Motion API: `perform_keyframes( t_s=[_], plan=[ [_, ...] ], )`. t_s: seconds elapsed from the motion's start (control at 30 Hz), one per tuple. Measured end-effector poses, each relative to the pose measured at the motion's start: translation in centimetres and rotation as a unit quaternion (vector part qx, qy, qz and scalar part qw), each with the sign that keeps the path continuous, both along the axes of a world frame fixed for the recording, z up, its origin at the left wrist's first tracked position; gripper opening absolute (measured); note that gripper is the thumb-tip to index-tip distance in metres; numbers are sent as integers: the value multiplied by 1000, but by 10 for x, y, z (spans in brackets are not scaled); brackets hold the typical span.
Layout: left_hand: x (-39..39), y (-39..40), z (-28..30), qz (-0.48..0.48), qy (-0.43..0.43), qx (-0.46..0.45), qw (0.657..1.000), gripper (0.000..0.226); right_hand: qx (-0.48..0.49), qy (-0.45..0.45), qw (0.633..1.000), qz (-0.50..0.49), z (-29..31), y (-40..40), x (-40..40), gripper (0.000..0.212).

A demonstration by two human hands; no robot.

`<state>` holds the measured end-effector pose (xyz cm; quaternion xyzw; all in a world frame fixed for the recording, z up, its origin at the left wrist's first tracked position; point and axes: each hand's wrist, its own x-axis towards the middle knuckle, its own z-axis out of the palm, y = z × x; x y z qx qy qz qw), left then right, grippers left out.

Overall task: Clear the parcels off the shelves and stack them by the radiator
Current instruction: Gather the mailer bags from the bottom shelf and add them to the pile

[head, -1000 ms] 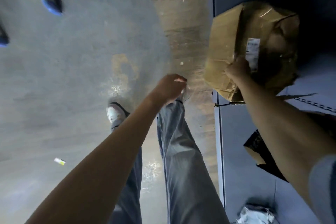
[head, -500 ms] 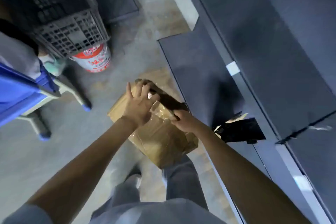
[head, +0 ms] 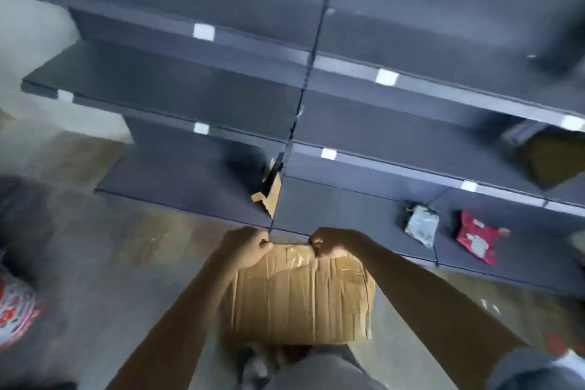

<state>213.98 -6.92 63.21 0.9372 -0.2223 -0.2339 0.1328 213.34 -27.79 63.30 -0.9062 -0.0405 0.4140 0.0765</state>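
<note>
We've lifted the taped cardboard parcel (head: 300, 298) off the shelves (head: 190, 95), left hand (head: 245, 247) & right hand (head: 332, 244) pinching its far edge at 12 o'clock, now chest-high; radiator next, pkgs remain.

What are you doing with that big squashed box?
A person is holding a crumpled cardboard parcel in front of the dark shelves, gripping its top edge with the left hand and the right hand. It is off the shelf, held above the floor. A few parcels are on the shelves: a grey wrapped packet, a red packet, a cardboard piece and a brown parcel higher up on the right.
</note>
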Motion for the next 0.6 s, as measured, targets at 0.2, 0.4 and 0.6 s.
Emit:
perform_keyframes(
  t_s=[0.2,0.4,0.6],
  plan=[
    [-28,-86,16,-88,8,-42,995,19,-69,-52,968,-235,17,-141,-136,39],
    [-104,-233,47,-234,-10,-35,971,25,-157,-170,899,-373,63,-243,-288,34],
    [-282,-425,104,-422,-196,-142,873,57,-242,-286,843,-387,147,-331,-493,27]
  ],
)
